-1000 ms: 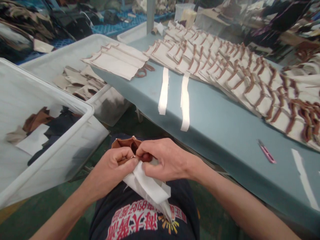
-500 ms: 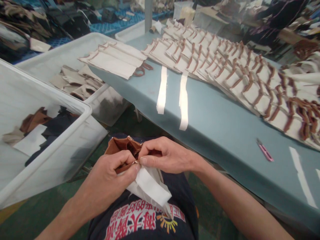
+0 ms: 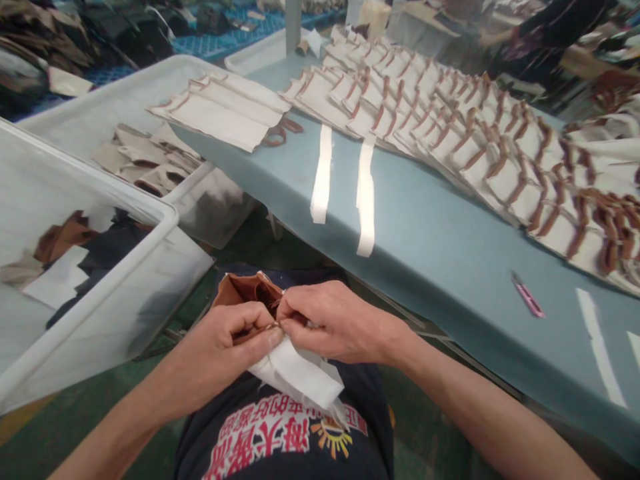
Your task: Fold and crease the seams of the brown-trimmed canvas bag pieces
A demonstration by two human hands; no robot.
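- Brown and white cloth make up the fabric piece (image 3: 295,370) that I see held over the lap, between both hands and close to the body.
- My left hand (image 3: 225,343) is closed, thumb and forefinger pinching the edge where the brown part meets the white.
- My right hand (image 3: 335,323) is closed too, its fingertips pinching the same edge; the two hands touch there.
- The brown part bunches up just beyond the left hand's knuckles, and the white part hangs down below both hands onto the dark printed shirt (image 3: 280,440).
- Beyond the right hand lies the blue-green tabletop (image 3: 440,267), with two white strips (image 3: 365,197) side by side on it, straight ahead of the hands.
- A small pink cutter (image 3: 526,301) lies on the tabletop well to the right of the right hand.
- Farther off, rows of cream pieces with brown trim (image 3: 450,127) overlap along the far side of the tabletop.
- A stack of cream panels (image 3: 225,110) sits ahead and to the left of the left hand.
- A white bin (image 3: 125,293) with dark and brown scraps stands to the left of the left hand; another bin (image 3: 120,100) with cream pieces lies behind it.
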